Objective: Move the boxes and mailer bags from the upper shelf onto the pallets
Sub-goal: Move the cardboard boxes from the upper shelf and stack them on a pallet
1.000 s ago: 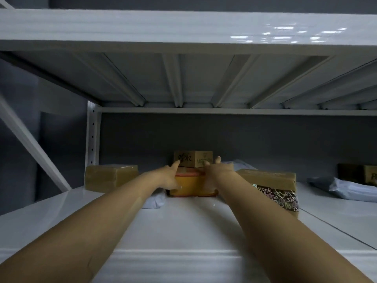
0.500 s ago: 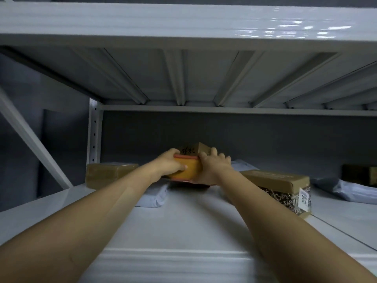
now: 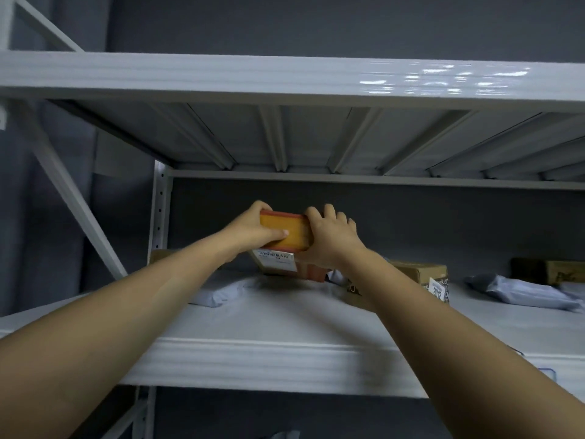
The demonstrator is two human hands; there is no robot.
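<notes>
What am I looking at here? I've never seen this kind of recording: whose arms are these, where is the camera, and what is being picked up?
There is no machine here. These are a person's two bare arms, filmed by one wide-angle camera worn on their head and facing a white metal shelf. The left hand and right hand grip an orange box from either end, tilted with its front raised. On the shelf lie a pale mailer bag at the left, a brown cardboard box with patterned tape beside the right arm, and a grey mailer bag further right.
</notes>
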